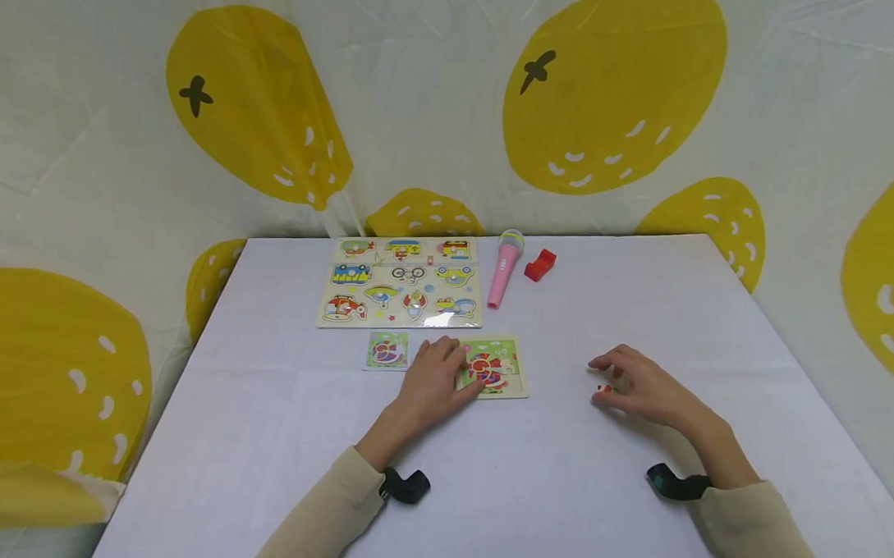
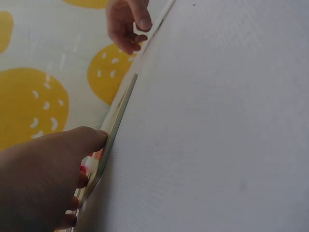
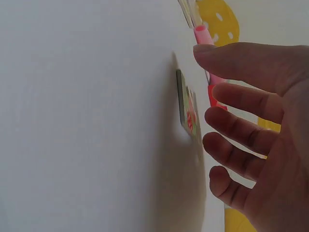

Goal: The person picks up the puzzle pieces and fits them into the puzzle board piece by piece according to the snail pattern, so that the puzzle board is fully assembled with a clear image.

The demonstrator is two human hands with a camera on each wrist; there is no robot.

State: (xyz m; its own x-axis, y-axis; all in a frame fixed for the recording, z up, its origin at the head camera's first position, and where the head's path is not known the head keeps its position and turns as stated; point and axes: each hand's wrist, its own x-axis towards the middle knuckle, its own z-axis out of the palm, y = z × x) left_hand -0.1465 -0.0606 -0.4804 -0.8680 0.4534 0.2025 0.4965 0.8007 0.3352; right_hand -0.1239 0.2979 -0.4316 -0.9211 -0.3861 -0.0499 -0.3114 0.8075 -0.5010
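My left hand (image 1: 436, 376) rests on the left side of a small wooden picture puzzle board (image 1: 511, 381). Its thumb lies over the near part of the picture and the fingers are at the left edge and far corner. Over to the right, my right hand (image 1: 639, 391) hovers low over the table, thumb and fingers apart and loosely bent. Below and between them lies a small red puzzle piece (image 1: 604, 388), partly hidden in the head view. In the right wrist view this piece (image 3: 189, 108) sits on the table beyond the fingertips.
A small picture card (image 1: 387, 351) lies left of the puzzle board. Behind stands a larger vehicle puzzle (image 1: 399, 282) flat on the table, with a pink toy microphone (image 1: 502, 269) and a curved red piece (image 1: 540, 265) to its right. A patterned cloth (image 1: 426, 107) hangs at the back.
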